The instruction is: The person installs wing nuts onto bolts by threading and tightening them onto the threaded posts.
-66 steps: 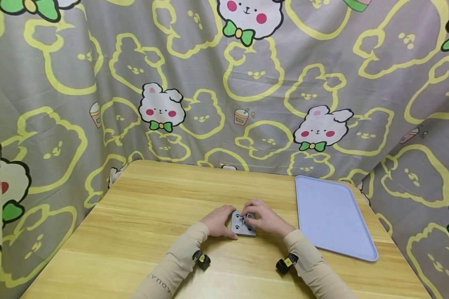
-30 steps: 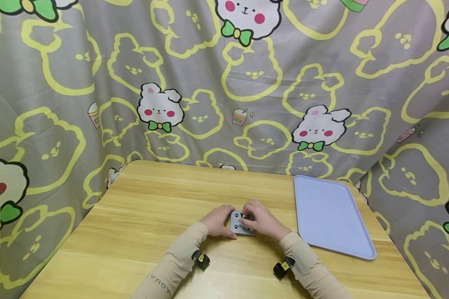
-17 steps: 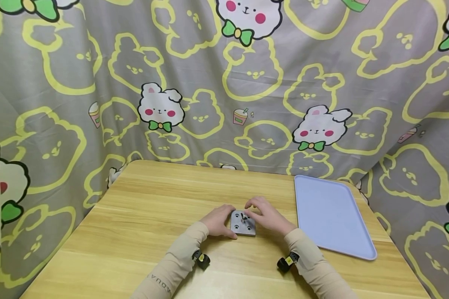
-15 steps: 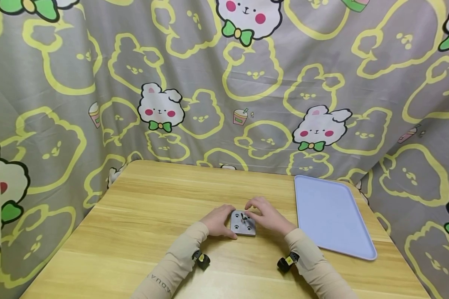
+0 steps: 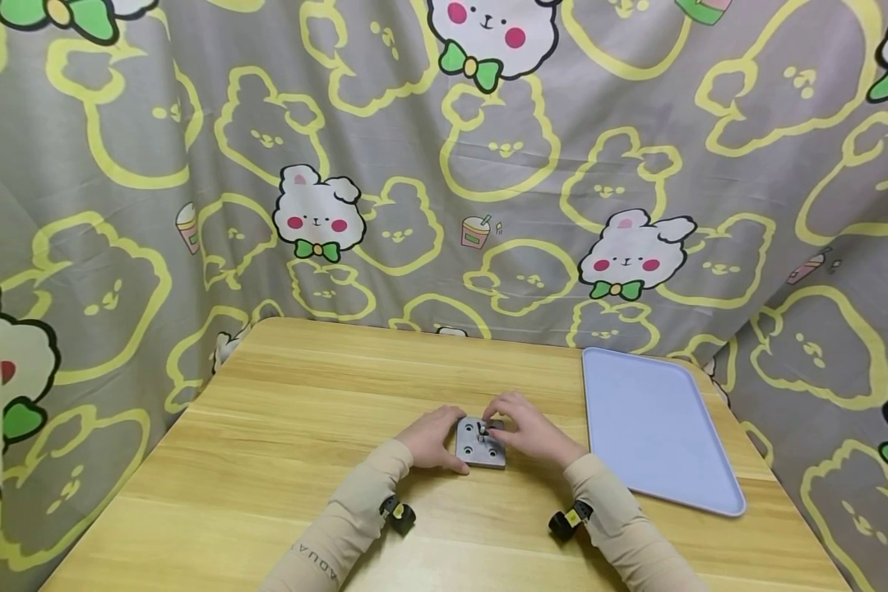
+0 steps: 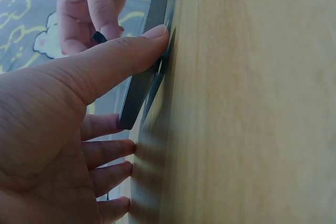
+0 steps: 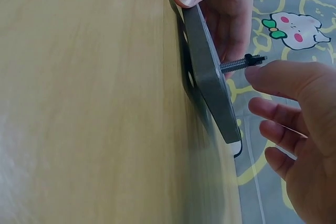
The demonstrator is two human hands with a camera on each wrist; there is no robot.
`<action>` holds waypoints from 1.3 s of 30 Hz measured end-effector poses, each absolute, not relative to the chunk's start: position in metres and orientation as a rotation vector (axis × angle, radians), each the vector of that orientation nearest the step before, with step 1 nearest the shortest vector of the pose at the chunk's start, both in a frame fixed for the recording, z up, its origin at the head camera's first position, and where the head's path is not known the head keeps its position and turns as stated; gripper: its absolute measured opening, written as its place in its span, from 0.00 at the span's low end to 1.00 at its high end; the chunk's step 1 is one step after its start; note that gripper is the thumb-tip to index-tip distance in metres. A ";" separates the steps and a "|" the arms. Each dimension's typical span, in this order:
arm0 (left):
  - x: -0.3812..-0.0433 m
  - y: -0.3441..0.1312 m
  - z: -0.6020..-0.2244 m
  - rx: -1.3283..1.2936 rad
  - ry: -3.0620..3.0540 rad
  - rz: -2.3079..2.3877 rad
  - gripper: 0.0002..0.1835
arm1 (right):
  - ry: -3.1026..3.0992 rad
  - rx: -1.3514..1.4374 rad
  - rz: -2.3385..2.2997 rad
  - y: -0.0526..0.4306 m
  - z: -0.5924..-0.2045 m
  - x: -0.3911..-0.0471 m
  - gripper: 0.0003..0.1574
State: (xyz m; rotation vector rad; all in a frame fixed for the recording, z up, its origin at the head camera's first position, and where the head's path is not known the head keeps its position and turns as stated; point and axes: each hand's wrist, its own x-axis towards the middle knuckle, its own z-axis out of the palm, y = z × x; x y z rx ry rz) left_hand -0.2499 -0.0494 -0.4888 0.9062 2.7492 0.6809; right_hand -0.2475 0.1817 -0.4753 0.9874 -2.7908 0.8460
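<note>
While the left hand (image 5: pixel 432 438) steadies a grey metal plate (image 5: pixel 479 453) on the counter (image 5: pixel 326 386), the right hand (image 5: pixel 530 431) works at a small dark nut (image 7: pixel 253 60) on a threaded bolt (image 7: pixel 233 66) that stands out from the plate's middle. With the plate as clock centre in the head view, the left hand lies at 9 o'clock and the right hand at 3 o'clock; farther out at 3 o'clock rests a blue tray (image 5: pixel 662 432), well apart. Left fingers: gripping the plate's edges, thumb at 7 o'clock, fingertips towards 11. Right fingers: loosely bent and parted, the thumb touching the nut, the other visible fingertips clear of it in the right wrist view. Change: half a second ago the right fingertips stood farther from the nut; now the thumb is against it, while plate and left hand have kept their places. Such a return suggests repeated turning of the nut. Although it sits near the bolt's tip, whether the turning tightens or loosens cannot be told.
</note>
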 end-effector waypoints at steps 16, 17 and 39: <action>-0.250 -0.049 -0.489 0.910 2.745 0.675 0.50 | -2.787 1.009 0.910 0.180 -0.475 -0.245 0.20; -0.250 -0.049 -0.488 0.908 2.743 0.674 0.49 | -2.784 1.019 0.908 0.180 -0.475 -0.245 0.20; -0.251 -0.050 -0.488 0.904 2.737 0.668 0.50 | -2.718 1.049 0.842 0.173 -0.481 -0.246 0.05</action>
